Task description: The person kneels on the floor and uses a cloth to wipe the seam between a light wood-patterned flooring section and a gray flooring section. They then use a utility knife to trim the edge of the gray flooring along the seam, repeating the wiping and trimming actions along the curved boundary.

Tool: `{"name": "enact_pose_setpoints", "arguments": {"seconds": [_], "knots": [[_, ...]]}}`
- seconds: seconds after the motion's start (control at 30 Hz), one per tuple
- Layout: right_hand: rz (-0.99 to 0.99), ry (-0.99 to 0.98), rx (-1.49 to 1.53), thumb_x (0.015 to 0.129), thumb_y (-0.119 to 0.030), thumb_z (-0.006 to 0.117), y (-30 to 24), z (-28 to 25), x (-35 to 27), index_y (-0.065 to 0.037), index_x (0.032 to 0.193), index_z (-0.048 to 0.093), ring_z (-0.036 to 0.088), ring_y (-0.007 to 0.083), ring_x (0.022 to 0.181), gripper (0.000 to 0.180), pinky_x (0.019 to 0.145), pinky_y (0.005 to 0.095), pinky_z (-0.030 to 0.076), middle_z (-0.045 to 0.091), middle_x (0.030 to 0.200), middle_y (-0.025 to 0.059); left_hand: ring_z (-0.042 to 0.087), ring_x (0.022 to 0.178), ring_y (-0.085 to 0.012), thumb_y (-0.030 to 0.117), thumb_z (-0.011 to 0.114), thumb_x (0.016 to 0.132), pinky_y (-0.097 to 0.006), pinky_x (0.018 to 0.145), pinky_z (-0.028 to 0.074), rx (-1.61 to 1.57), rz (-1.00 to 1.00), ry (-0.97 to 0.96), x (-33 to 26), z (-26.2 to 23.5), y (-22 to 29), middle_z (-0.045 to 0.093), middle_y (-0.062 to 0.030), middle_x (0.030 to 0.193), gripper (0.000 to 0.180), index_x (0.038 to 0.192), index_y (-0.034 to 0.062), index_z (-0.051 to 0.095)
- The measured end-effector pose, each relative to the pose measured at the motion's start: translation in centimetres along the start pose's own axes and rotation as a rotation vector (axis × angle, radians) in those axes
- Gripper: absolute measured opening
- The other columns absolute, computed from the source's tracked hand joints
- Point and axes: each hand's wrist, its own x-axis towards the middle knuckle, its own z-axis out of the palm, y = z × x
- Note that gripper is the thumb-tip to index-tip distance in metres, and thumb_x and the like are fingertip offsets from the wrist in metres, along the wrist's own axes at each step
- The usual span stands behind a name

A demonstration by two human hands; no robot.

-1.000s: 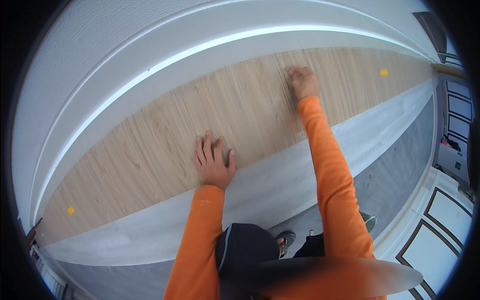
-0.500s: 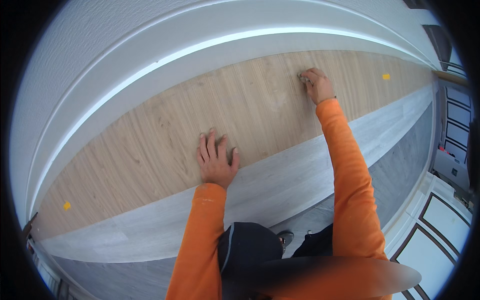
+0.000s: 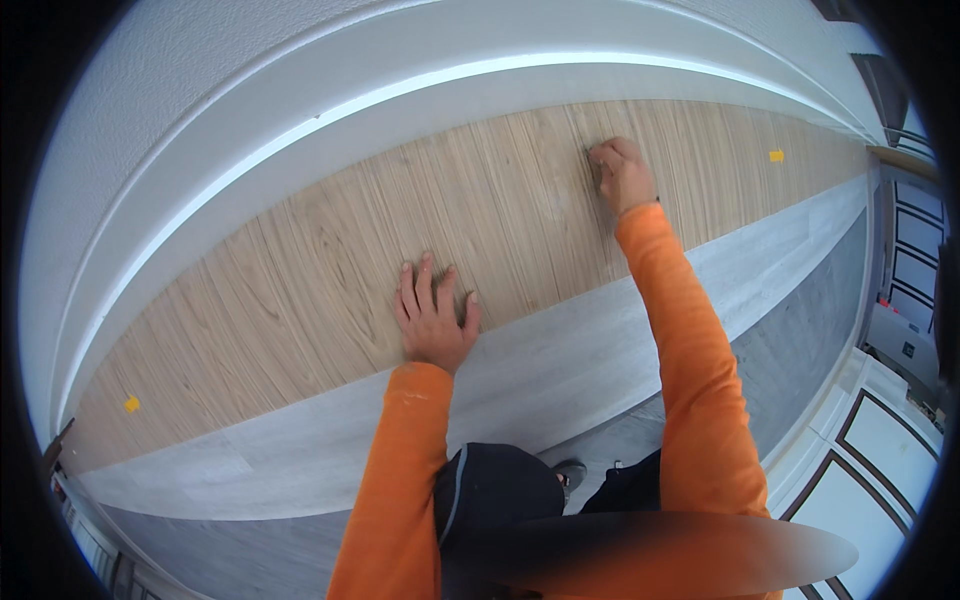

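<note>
A long light-brown wood-grain panel [image 3: 520,210] spans the view from lower left to upper right. My left hand [image 3: 435,315] lies on it near its near edge, fingers spread, with nothing in them. Farther off and to the right, my right hand [image 3: 625,175] is at the panel's surface, its fingers bent and pressed together. A small dark bit shows at its fingertips, too hidden to name. Two small yellow pieces mark the panel: a left piece [image 3: 132,404] and a right piece [image 3: 776,156].
A white wall base [image 3: 400,97] with a bright strip borders the panel's far side. Along the near side runs a pale grey wood-grain surface [image 3: 330,450], with a darker grey floor [image 3: 800,300] beyond. White panels with dark trim [image 3: 850,510] stand at the right.
My right hand has slid slightly left across the panel, and the grey thing at its fingertips shows less. The left hand stays in place.
</note>
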Motion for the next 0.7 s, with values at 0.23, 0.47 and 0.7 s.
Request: {"name": "enact_pose_setpoints", "arguments": {"seconds": [0.23,0.47,0.7], "knots": [[0.124,-0.116,-0.143,0.083,0.004,0.067,-0.6,0.3,1.0,-0.01,0.096,0.078,0.07,0.0294,0.095,0.022,0.086,0.0423,0.058,0.072,0.1,0.0034,0.037,0.148,-0.0464,0.032,0.069,0.095,-0.062,0.116,0.031,-0.019,-0.006,0.003,0.0,0.0,0.1,0.046,-0.0195,0.158,0.046,0.132,0.0068,0.063],[0.163,-0.023,-0.111,0.085,-0.001,0.067,-1.3,0.3,0.5,-0.013,0.096,0.078,0.069,0.027,0.103,0.02,0.084,0.0415,0.059,0.072,0.103,0.0016,0.038,0.147,-0.0476,0.031,0.069,0.094,-0.062,0.116,0.03,-0.008,0.014,-0.002,0.2,-0.1,0.2,0.047,-0.02,0.157,0.047,0.133,0.0061,0.062],[0.161,0.014,-0.186,0.084,-0.006,0.069,0.1,0.5,0.1,-0.021,0.098,0.08,0.068,0.0223,0.107,0.023,0.082,0.0406,0.062,0.072,0.103,-0.0033,0.04,0.145,-0.0473,0.035,0.068,0.095,-0.062,0.114,0.034,0.022,0.036,0.024,0.1,0.3,-0.1,0.048,-0.0202,0.156,0.047,0.133,0.0073,0.063]]}}
